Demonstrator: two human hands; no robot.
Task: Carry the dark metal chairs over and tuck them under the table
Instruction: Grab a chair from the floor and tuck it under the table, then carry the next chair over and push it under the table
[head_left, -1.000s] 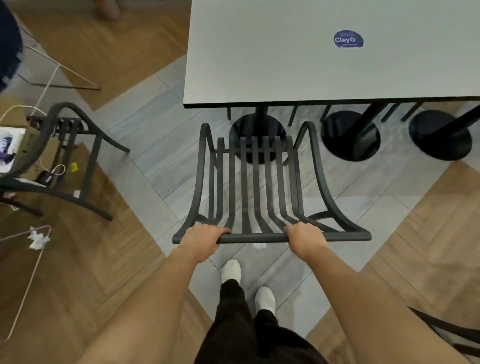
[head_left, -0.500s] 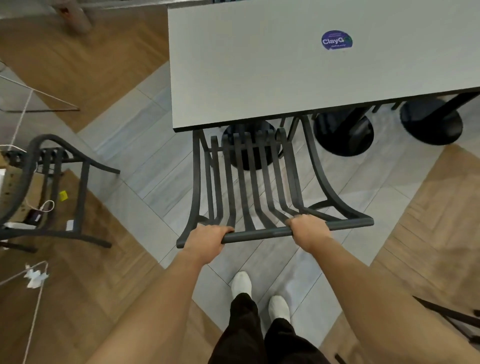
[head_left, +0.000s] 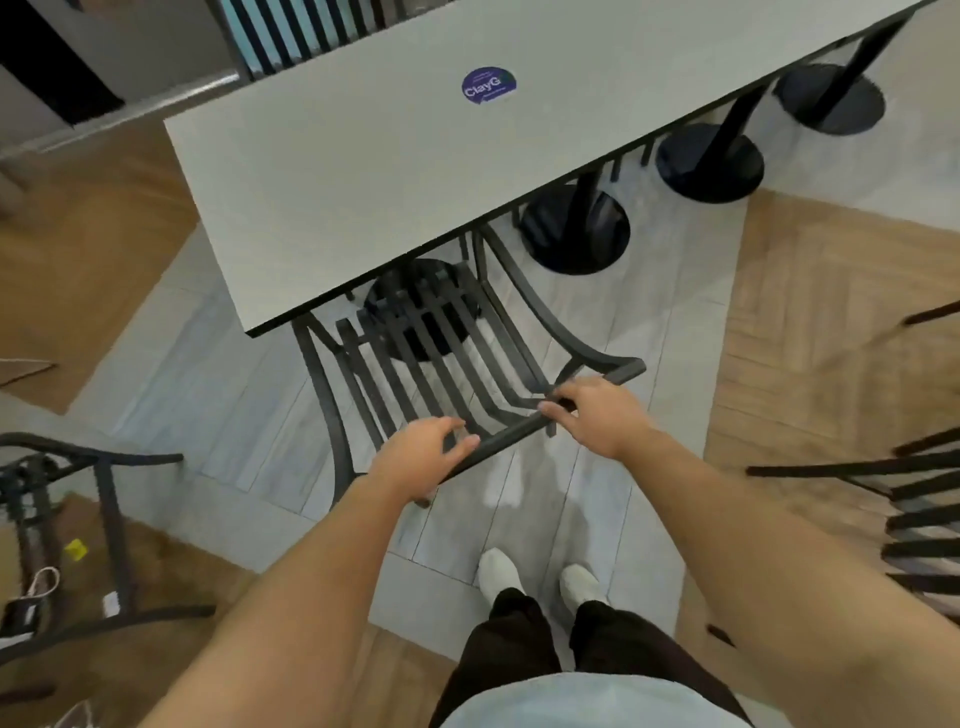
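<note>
Fingers (head_left: 460, 441) of the left hand (head_left: 415, 460) are curled over the dark metal chair's (head_left: 441, 364) top rail, which is also gripped by the right hand (head_left: 597, 413) just beside; ahead of them, its front is tucked under the table (head_left: 363, 171)

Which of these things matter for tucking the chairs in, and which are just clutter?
Job: chair held by left hand and right hand; table; chair on the left; chair on the right.
Clutter: cardboard box; cable.
</note>
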